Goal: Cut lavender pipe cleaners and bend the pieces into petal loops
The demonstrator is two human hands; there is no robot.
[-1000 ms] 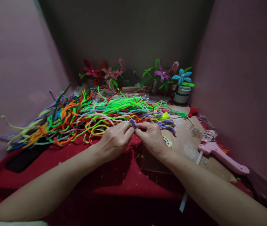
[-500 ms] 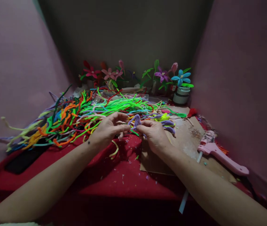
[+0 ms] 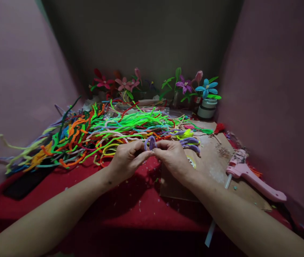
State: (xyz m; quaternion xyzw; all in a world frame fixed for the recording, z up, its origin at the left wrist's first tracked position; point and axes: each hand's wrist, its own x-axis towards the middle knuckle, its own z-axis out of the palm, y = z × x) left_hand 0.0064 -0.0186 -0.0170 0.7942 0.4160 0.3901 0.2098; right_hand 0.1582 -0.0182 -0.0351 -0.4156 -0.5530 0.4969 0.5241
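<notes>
Purple fuzzy loop (image 3: 153,143) stood upright at the middle of the frame, pinched between the two hands. Nearest, the left forearm (image 3: 50,210) and right forearm (image 3: 243,210) slanted in from the lower corners, above a red cloth (image 3: 130,217) flecked with tiny scraps. At the ends of those arms, the left hand (image 3: 125,159) had thumb and forefinger nearly closed at the loop's left side and base, with a narrow gap behind the tips; its other fingers were hidden. The right hand (image 3: 176,159) had thumb and forefinger pressed together on the loop's right side, its remaining fingers out of sight.

At the left, a dark flat slab (image 3: 26,184) lay partly under the stems. Right of centre, cardboard (image 3: 211,150) lay on the cloth; a spotted disc (image 3: 191,162) showed beside the right hand, and a pink glue gun (image 3: 253,176) lay across the board at the right. Just beyond the right hand were purple petal pieces (image 3: 191,146). A tangled pile of colourful stems (image 3: 138,117) filled the centre and left. Farther back, a blue flower (image 3: 207,87) rose above a pale jar (image 3: 207,109), and a purple flower (image 3: 185,85) stood to its left, before a dark wall (image 3: 141,35).
</notes>
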